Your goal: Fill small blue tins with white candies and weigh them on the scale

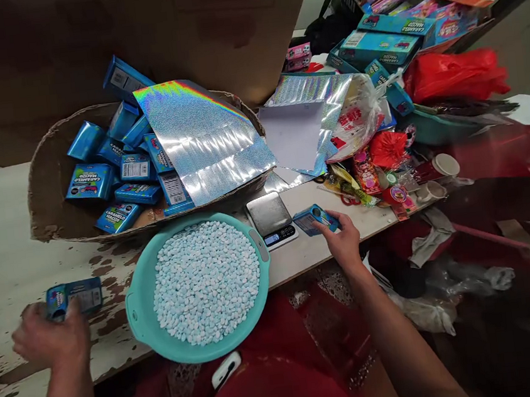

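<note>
At the lower left, my left hand (55, 337) has its fingers round a small blue box (86, 295) on the worn table. My right hand (344, 239) grips another blue box (306, 222) just right of the digital scale (269, 216), whose metal plate is bare. Between my hands sits a turquoise basin (141, 325) filled with small pale blue and white candies (207, 283). Behind the basin, a cut cardboard box (43, 184) holds several blue boxes (89, 181), with a shiny holographic sheet (207, 144) lying over its right part.
Large cardboard (133, 23) stands at the back. On the right are more holographic sheets (334, 90), a red plastic bag (460, 74), stacked blue cartons (379, 47), candy packets (366, 172) and a lidded cup (444, 166). A white object (226, 370) lies below the basin.
</note>
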Available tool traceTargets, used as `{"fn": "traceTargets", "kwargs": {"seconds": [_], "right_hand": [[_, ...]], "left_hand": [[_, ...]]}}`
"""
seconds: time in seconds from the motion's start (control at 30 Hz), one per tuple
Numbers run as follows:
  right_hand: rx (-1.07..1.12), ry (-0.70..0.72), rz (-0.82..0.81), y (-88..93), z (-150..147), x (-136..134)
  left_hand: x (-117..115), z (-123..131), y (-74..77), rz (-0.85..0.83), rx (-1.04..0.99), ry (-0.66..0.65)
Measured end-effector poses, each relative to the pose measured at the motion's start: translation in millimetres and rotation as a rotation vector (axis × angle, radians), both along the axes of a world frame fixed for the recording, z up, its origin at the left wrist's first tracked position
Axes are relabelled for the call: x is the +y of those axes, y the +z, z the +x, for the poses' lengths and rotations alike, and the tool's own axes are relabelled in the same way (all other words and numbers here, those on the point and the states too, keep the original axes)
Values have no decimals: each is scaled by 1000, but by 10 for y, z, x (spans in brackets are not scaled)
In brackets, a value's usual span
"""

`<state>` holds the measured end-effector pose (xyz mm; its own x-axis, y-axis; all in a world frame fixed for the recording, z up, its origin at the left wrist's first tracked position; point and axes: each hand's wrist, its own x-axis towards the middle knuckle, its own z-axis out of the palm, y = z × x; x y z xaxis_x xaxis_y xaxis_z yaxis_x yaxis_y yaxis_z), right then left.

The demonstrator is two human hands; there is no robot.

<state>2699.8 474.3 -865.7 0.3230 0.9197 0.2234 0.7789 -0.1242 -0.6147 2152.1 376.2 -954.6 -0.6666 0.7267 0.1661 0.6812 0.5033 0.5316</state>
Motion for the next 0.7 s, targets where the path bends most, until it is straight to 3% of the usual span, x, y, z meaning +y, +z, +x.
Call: {"fn": "traceTargets", "kwargs": {"seconds": [0.07, 0.13, 0.2, 0.27, 0.3, 0.37, 0.47, 0.57, 0.63, 0.7], "right_hand": [[24, 115, 39, 59, -232, 119], [37, 215, 60, 29, -439, 252], [49, 281, 60, -69, -598, 363], [57, 318, 43, -184, -693, 426], [67, 325, 34, -234, -715, 436], [105, 313, 27, -310, -716, 422], [195, 243, 4, -383, -665, 374], [303, 165, -68, -394, -644, 352], [361, 137, -69, -304, -686, 331], [383, 157, 2, -104, -791, 265]], "left_hand": [[53, 307, 113, 30, 107, 112], [122, 790, 253, 61, 17, -63], [186, 1358, 359, 2, -186, -439], [229, 1861, 400, -114, -222, -834], [246, 2048, 396, -153, -185, -938], [281, 2258, 351, -202, -97, -1003], [381, 2238, 233, -253, -47, -914], [512, 2077, 144, -225, -188, -726], [576, 1992, 155, -153, -432, -538], [606, 1934, 246, -59, -832, -308]]}}
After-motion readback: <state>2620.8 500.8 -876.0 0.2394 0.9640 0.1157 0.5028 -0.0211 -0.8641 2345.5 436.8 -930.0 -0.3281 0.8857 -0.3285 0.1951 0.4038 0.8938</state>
